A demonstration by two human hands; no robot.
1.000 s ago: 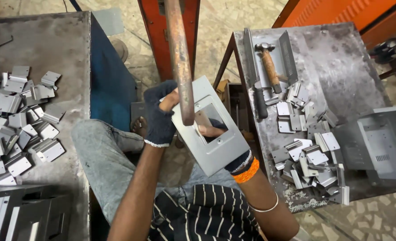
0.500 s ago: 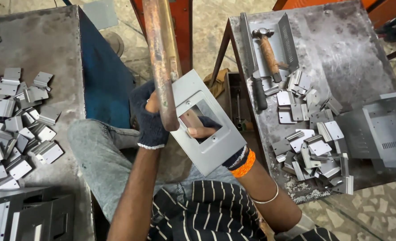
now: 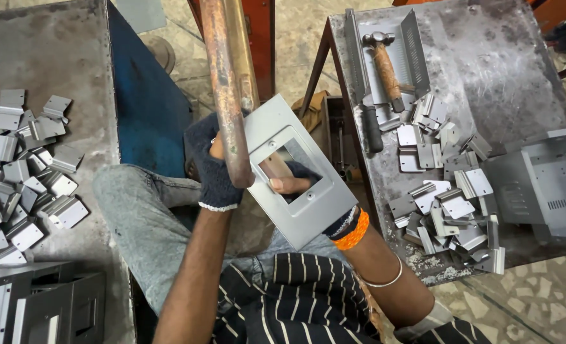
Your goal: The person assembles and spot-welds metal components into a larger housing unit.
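Observation:
I hold a grey sheet-metal plate (image 3: 299, 210) with a rectangular window cut in it, tilted in front of my lap. My left hand (image 3: 214, 167), in a dark fingerless glove, grips the plate's left edge behind a rusty vertical machine rod (image 3: 224, 89). My right hand (image 3: 289, 181) is under the plate; its fingers show through the window and grip the plate from behind. The wrist wears orange and dark bands. The rod's lower end touches or nearly touches the plate's frame.
A metal table on the right (image 3: 512, 64) carries a hammer (image 3: 386, 67), a tray, a dark-handled tool (image 3: 369, 124), several small bent brackets (image 3: 452, 204) and a grey box (image 3: 544, 185). Left table (image 3: 60, 57) holds several brackets (image 3: 21, 172) and dark boxes (image 3: 34, 309).
The view has shifted so the rod and plate sit further left and lower. The plate stays held in both hands, pressed a little closer under the rod's tip.

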